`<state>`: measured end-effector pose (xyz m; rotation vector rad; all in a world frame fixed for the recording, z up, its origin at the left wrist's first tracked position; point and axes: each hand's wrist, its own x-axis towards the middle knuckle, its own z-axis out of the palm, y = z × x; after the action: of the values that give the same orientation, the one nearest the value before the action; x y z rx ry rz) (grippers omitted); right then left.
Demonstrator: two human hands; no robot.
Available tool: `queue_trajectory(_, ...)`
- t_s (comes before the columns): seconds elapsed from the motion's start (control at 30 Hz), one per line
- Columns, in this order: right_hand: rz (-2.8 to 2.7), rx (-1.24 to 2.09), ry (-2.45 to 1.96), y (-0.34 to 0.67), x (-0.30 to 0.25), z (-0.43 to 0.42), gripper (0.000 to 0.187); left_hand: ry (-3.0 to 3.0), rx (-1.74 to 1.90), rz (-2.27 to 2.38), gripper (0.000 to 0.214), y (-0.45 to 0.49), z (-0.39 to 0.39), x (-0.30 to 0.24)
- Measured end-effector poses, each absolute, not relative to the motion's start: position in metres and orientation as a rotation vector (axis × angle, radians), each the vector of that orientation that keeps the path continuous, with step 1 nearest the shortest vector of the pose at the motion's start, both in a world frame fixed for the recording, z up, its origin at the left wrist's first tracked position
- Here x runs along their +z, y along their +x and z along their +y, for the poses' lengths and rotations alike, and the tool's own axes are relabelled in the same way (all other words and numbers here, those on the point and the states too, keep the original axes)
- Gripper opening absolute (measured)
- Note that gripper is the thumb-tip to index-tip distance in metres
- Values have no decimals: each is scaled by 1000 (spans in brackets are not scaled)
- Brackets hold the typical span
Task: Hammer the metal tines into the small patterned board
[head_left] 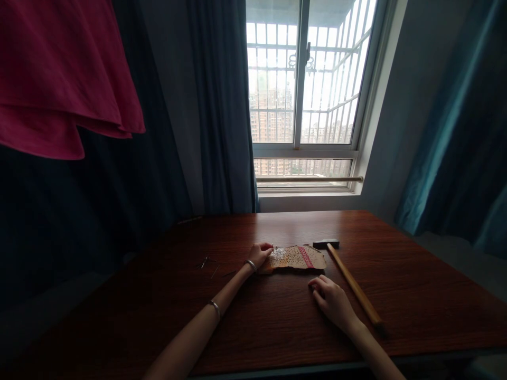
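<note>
Left hand [260, 255] at nine o'clock on the holed cardboard [293, 257], mid-table — fingertips drawn together, any pinch unclear. Right hand [331, 300] off its five o'clock side, fingers loosely curled, contents unseen. Hammer [353, 284] near, at four — handle aimed five. Thin metal pieces [204, 262] at nine. Window [299, 95], twelve.

A bright pink cloth [79, 74] hangs at the upper left, before dark blue drapery. A blue curtain [224, 105] falls beside the sliding window [302, 79], and another curtain [443, 137] hangs at the far right. Outside stand metal bars [273, 47] and, beyond them, tall buildings [273, 116]; a pale rod [309, 180] crosses the lower pane.
</note>
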<state>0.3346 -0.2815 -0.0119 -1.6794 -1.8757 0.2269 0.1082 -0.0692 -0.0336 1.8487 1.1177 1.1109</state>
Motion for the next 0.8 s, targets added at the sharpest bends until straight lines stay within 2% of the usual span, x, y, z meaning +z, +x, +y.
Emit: queue_trajectory(0.8,-1868,216,-1707,333,-9,-283,25,1900,1076,1147,17,110,-74,-29)
